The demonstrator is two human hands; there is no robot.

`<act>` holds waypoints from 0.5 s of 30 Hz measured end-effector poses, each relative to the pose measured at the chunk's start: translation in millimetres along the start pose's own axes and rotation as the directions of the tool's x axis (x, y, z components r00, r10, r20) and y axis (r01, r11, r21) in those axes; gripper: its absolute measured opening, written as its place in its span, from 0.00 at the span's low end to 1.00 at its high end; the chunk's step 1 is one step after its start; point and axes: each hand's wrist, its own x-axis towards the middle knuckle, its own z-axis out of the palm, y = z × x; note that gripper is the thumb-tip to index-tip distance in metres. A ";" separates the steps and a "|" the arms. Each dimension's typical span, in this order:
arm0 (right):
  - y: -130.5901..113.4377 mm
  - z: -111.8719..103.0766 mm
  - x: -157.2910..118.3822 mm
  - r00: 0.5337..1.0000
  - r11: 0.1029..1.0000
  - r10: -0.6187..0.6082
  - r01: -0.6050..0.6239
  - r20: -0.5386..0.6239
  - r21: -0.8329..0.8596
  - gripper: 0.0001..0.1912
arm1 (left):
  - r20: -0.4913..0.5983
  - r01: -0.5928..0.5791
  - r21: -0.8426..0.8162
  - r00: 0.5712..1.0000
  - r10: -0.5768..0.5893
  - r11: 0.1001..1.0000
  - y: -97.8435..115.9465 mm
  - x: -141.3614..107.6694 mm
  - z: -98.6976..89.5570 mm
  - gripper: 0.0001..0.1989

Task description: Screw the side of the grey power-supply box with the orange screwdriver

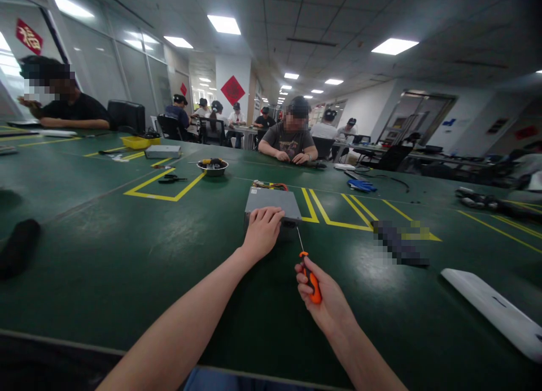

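A grey metal box [273, 201] with coloured wires at its far side rests on the green table [178, 278]. My left hand [263, 227] lies over the near edge of the box, fingers bent onto its top and close together. In my right hand [319, 292] is an orange and black screwdriver [312, 284], held by its handle. Its thin shaft points away from me, and the tip is at the box's near right corner; whether it touches is too small to tell.
Beyond the box stand a metal bowl [213, 167] with small parts, a yellow tray [141, 142] and another grey box [162, 152]. Blue gloves [361, 185] lie right of centre, a white device [491, 306] at the right. A person [290, 134] sits across the table.
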 end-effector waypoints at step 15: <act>7.8 11.6 -2.4 0.999 0.998 -0.008 0.011 -0.047 0.068 0.09 | -0.013 0.008 0.007 1.000 -0.008 1.000 -2.2 -1.2 -1.5 0.14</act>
